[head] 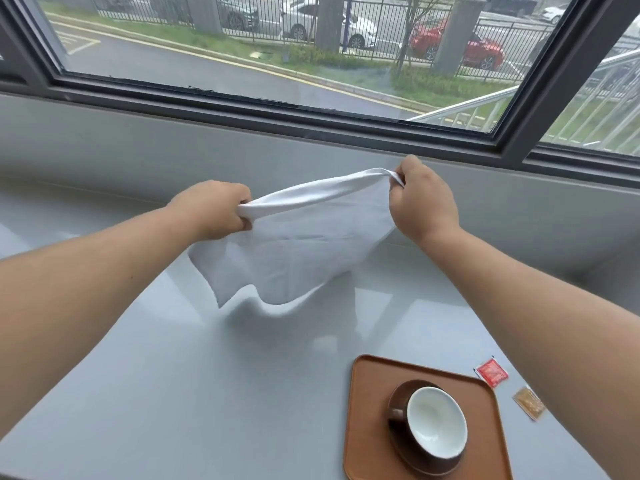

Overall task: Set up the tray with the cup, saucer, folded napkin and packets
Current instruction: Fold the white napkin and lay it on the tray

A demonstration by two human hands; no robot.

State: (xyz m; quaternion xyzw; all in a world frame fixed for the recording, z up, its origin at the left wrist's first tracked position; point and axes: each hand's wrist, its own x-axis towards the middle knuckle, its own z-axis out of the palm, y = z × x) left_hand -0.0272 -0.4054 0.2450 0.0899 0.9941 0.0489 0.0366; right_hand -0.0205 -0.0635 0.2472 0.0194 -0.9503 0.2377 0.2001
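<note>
- Tray (367, 431), brown with rounded corners, sits at the lower right of the frame on the pale grey counter (207, 393).
- On the tray stands a dark brown saucer (398, 445), and on it a brown cup (437, 422) with a white inside, its handle pointing to the left of the frame.
- Just right of the tray, on the counter and off the tray, lie two packets: a red packet (491, 372) and, nearer the lower right edge, a tan packet (529, 402).
- Higher, at the centre of the frame, a white napkin (294, 251) hangs unfolded in the air, its lower edge close above the counter.
- Left hand (214, 211) is closed, pinching the napkin's upper left corner.
- Right hand (420, 202) is closed, pinching the upper right corner, held higher than the left.
- At the top of the frame, a dark-framed window (277, 109) looks out on a road, a fence and parked cars.
</note>
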